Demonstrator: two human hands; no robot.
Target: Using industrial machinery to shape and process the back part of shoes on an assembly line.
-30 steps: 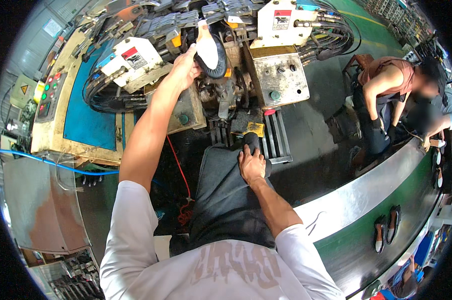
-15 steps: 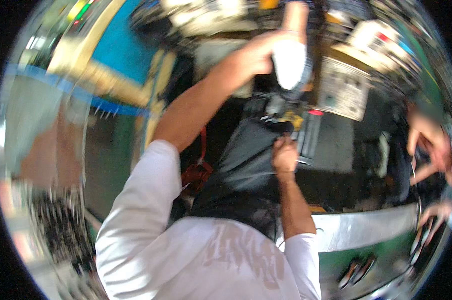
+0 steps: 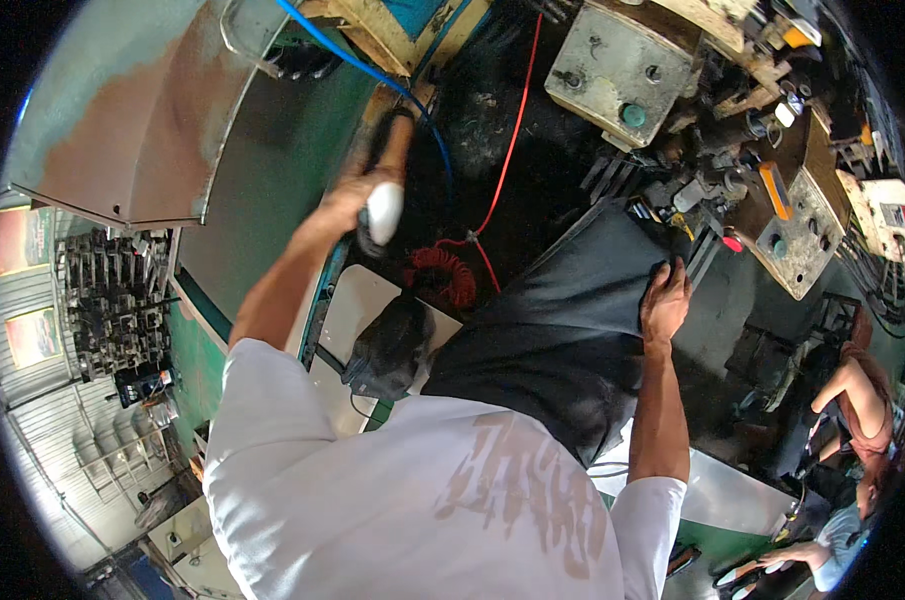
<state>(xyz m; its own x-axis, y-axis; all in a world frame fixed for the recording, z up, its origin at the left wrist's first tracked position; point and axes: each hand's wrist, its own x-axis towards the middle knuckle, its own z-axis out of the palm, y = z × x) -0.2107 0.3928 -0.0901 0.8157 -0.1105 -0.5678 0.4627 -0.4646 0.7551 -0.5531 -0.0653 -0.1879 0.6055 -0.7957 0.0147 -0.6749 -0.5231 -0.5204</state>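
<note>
Setting: a workshop with a dark, stained green floor (image 3: 272, 190); grey metal machine (image 3: 672, 90) parts crowd the far right, and a curved metal guard (image 3: 112, 130), rust-brown and pale green, sits at the far left.
White object: a white, rounded piece (image 3: 384, 208), possibly a shoe part, sits left of centre, over the floor and in front of the person; its exact kind is hard to tell.
Left hand: the left hand (image 3: 357, 205) is stretched out away from the body and wraps around the white object, fingers closed on it.
Right hand: the right hand (image 3: 664, 303) lies flat on the dark trouser leg (image 3: 562, 330) near the knee, fingers spread, holding nothing, just beside the machine's black ribbed plate (image 3: 697, 262).
Hoses: a blue hose (image 3: 412, 100) runs from the far left past the left hand; a red cable (image 3: 507, 150) drops from the machine to a red coil (image 3: 447, 275) on the floor, near the white object.
Near the body: a dark cloth bundle (image 3: 387, 350) lies on a pale board (image 3: 357, 305) left of the leg.
Left edge: racks of small dark parts (image 3: 112, 300) stand against a corrugated wall.
Right edge: another person (image 3: 857, 400) bends over work, well apart from the hands.
Near right: a shiny metal bench edge (image 3: 722, 490).
</note>
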